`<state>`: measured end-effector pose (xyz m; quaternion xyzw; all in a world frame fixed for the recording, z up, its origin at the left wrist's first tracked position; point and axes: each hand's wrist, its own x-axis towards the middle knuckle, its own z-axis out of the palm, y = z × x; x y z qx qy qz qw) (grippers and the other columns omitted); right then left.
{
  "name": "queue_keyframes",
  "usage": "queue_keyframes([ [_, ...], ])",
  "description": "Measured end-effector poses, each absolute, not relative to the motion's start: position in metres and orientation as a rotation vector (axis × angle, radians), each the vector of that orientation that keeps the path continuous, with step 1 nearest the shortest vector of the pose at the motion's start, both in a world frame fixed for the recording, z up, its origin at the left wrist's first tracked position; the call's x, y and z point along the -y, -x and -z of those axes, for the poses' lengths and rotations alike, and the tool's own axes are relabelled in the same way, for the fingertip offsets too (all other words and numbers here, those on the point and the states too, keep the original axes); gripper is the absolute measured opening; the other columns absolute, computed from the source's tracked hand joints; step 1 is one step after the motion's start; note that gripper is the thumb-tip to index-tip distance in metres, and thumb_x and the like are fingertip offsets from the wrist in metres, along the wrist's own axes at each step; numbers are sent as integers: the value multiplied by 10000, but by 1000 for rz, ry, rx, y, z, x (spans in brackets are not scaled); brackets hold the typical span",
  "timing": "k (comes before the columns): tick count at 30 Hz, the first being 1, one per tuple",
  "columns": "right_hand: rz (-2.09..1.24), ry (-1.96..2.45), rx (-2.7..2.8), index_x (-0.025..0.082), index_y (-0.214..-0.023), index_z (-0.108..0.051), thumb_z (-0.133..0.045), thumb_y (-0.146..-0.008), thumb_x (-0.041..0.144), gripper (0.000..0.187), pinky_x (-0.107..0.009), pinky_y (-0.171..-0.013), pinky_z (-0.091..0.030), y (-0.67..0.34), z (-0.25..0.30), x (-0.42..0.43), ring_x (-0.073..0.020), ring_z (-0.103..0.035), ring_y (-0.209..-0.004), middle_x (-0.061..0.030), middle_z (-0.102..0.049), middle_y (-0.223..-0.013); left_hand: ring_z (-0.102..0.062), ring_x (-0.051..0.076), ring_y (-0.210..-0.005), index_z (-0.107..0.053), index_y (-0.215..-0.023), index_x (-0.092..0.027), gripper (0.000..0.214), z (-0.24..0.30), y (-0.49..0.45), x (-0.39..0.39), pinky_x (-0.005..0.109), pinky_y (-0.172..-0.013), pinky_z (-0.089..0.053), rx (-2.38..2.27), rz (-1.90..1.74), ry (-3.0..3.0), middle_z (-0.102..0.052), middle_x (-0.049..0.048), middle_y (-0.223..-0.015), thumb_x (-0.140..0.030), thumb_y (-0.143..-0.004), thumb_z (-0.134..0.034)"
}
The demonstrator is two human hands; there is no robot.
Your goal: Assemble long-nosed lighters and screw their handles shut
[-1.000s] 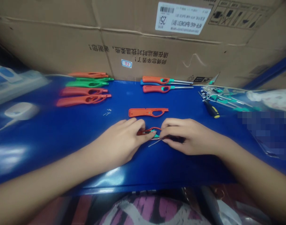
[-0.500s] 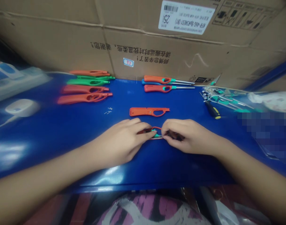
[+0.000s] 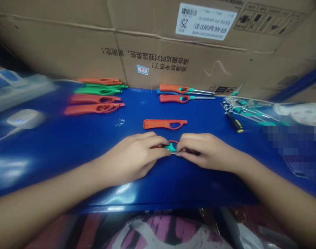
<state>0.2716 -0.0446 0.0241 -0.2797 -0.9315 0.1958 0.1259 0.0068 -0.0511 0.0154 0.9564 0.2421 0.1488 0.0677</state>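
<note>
Both my hands rest on a blue table [image 3: 70, 145] and meet over an orange lighter shell half with a teal trigger [image 3: 172, 146]. My left hand [image 3: 133, 157] pinches its left end with closed fingers. My right hand [image 3: 202, 150] pinches its right end; most of the part is hidden under the fingers. Just beyond lies a second orange shell half [image 3: 164, 123], apart from both hands.
Orange and green shell halves [image 3: 95, 98] lie at the back left, finished long-nosed lighters [image 3: 185, 94] at the back centre. A black and yellow screwdriver [image 3: 234, 121] and a bag of teal parts [image 3: 251, 110] sit right. Tiny pins [image 3: 119, 123], a white device [image 3: 24, 118], cardboard boxes [image 3: 158, 41] behind.
A thin metal rod that stuck out below my right fingers a second ago no longer shows. Both hands have edged slightly closer over the part.
</note>
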Motion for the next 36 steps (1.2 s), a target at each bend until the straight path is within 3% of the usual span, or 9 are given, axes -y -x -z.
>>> queue_keyframes([
  [21,-571,846,2637,185,-988,-609,-522,-971,179,89,-226,-651,-403,-270,-24,46,-104,-533,-718,-21,-624,-894,-614,248,-1088,-663,-1265,-232,363,-20,-8,52,405,-921,-559,-751,-319,-2926,-641,95,-1241,-137,-959,-494],
  [28,-614,801,2648,191,-965,-644,-529,-971,189,115,-248,-741,-467,-272,-28,47,-129,-606,-823,-55,-641,-975,-601,253,-1109,-637,-1276,-215,380,-19,-9,52,412,-929,-560,-753,-333,-2923,-633,89,-1271,-105,-939,-501],
  [36,-624,781,2543,183,-920,-673,-556,-930,146,123,-226,-626,-460,-274,-29,47,-110,-597,-709,-49,-664,-894,-587,261,-1134,-637,-1284,-258,432,-16,-8,53,435,-942,-542,-754,-387,-2866,-620,83,-1287,-79,-912,-508],
])
